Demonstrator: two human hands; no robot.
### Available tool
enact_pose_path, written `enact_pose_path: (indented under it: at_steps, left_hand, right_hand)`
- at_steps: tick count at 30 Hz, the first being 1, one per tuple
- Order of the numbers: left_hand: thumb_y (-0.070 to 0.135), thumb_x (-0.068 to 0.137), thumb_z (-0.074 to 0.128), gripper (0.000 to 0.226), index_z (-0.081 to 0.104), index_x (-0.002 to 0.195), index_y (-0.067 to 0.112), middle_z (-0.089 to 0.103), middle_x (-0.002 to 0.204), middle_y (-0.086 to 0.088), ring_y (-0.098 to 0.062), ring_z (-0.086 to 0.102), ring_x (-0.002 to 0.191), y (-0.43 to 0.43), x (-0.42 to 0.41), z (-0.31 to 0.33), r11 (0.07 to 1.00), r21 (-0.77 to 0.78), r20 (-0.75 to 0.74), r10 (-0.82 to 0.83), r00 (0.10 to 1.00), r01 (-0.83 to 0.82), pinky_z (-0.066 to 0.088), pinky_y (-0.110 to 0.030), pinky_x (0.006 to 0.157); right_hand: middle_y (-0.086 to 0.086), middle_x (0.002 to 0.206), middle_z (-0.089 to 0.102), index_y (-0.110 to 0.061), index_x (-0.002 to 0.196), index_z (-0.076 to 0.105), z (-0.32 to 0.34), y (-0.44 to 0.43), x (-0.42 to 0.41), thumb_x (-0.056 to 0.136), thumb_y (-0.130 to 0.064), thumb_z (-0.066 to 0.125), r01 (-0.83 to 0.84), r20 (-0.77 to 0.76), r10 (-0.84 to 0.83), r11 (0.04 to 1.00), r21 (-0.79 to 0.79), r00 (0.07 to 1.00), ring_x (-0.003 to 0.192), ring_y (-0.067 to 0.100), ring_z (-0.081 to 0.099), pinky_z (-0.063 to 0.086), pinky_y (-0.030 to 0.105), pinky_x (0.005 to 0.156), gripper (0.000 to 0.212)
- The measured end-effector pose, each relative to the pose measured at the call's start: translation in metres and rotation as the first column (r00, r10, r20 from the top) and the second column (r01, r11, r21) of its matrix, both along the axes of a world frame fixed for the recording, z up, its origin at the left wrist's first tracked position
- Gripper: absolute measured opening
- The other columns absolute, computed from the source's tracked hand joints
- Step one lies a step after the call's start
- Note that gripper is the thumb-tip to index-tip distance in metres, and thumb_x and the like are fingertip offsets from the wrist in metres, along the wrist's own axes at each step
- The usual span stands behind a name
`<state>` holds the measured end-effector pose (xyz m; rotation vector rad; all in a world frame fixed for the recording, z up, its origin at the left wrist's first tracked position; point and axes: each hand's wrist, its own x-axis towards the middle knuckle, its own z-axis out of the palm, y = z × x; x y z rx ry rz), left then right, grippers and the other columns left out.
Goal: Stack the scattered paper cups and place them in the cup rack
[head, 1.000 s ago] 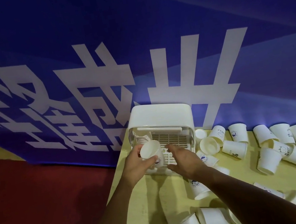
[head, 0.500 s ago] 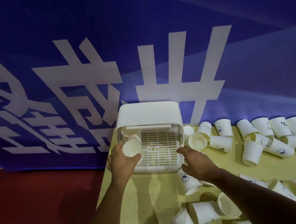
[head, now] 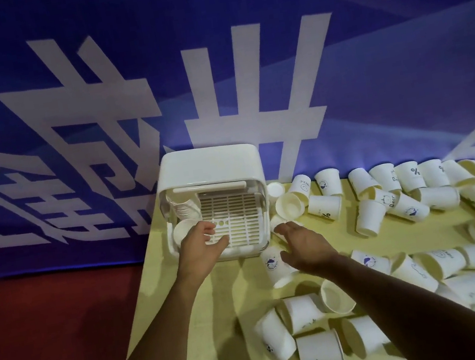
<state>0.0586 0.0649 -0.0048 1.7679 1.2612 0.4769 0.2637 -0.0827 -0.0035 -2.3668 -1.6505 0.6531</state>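
Left hand [head: 201,243] loose, empty at the cup rack [head: 209,165]; right hand [head: 302,245] spread, seemingly empty: take the nearest cup [head: 273,264] mid-wall

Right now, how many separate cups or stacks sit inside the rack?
2: a nested stack at the back left of the cup rack, and one open cup at its front left, beside the left hand. Others may be hidden.

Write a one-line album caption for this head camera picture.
Left hand at the white cup rack, right hand above paper cups scattered across a yellow table.
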Motion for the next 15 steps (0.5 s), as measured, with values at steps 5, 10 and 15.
enact_pose_path:
  at_steps: [5,10,15]
  left_hand:
    - [0.03,0.077,0.08,0.024,0.065,0.096,0.026,0.066,0.094,0.009,-0.01,0.064,0.085,-0.032,0.046,-0.004,0.987,-0.069,-0.019,-0.148,0.989,0.147,0.051,-0.024,0.079]
    - [0.035,0.077,0.078,0.022,0.066,0.094,0.029,0.067,0.094,0.011,-0.007,0.063,0.083,-0.069,0.099,0.001,0.96,-0.126,-0.047,-0.256,0.966,0.249,0.047,-0.019,0.069]
    - [0.036,0.079,0.08,0.025,0.066,0.098,0.027,0.066,0.097,0.009,-0.009,0.063,0.09,-0.12,0.16,0.009,0.95,-0.105,-0.063,-0.3,0.952,0.293,0.046,-0.017,0.073]
  right_hand:
    - [0.005,0.137,0.051,-0.017,0.141,0.043,0.007,-0.042,0.034,0.087,-0.032,0.059,0.082,0.024,-0.081,0.996,-0.029,0.996,0.119,0.026,0.052,0.048,0.038,0.093,0.058]
    - [0.005,0.137,0.052,-0.016,0.14,0.044,0.015,-0.087,0.075,0.089,-0.031,0.058,0.154,0.042,-0.154,0.988,-0.007,0.987,0.12,0.026,0.053,0.047,0.039,0.096,0.055]
    - [0.007,0.132,0.053,-0.015,0.139,0.045,0.02,-0.138,0.126,0.088,-0.031,0.06,0.188,0.053,-0.191,0.98,0.064,0.98,0.118,0.028,0.053,0.047,0.037,0.094,0.055]
